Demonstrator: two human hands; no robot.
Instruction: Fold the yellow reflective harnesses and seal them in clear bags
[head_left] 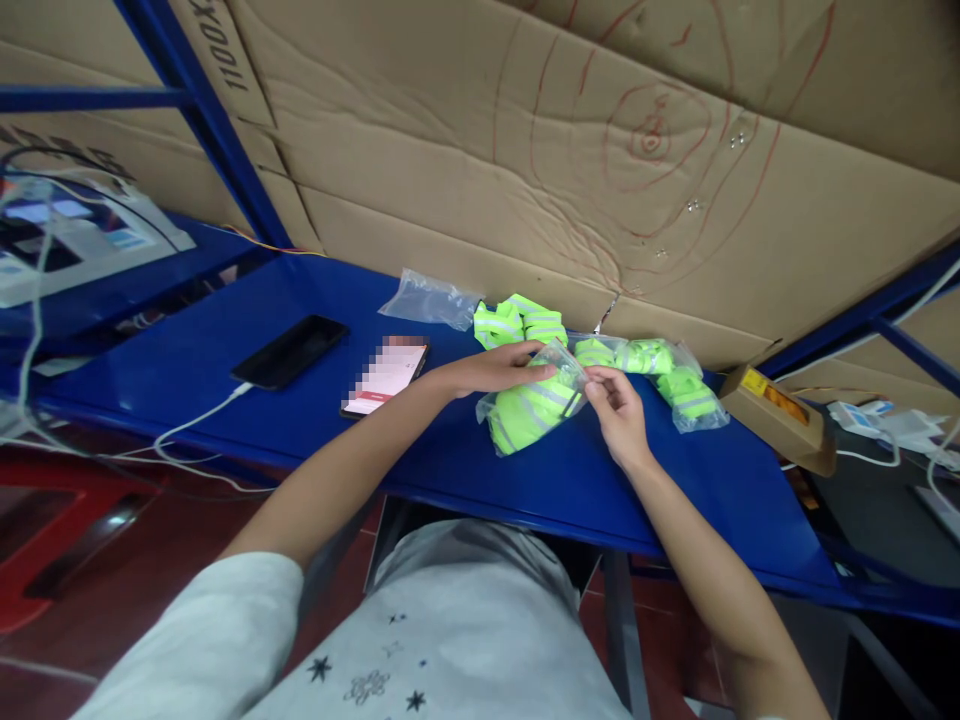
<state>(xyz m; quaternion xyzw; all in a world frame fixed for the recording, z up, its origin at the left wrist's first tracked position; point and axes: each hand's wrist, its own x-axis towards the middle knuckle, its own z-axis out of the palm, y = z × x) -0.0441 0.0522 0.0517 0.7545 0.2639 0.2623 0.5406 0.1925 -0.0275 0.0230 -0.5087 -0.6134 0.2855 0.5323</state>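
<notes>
A clear plastic bag (525, 412) with folded neon-yellow fabric and grey reflective stripes inside lies on the blue table (315, 430). My left hand (506, 368) is closed on the bag's upper left edge, fingers over its top. At the bag's upper right corner, my right hand (616, 405) pinches the plastic between thumb and fingers. Just behind it are unbagged neon-yellow bundles (521, 320). Further right, several bagged neon bundles (645, 357) sit against the cardboard, one (688, 395) nearer the table's right part.
An empty-looking clear bag (431, 300) lies at the back. Left of my hands are a lit phone (390, 375) and a black phone (291, 352) on a white cable. A cardboard box (780, 415) stands right; a cardboard wall (465, 150) rises behind.
</notes>
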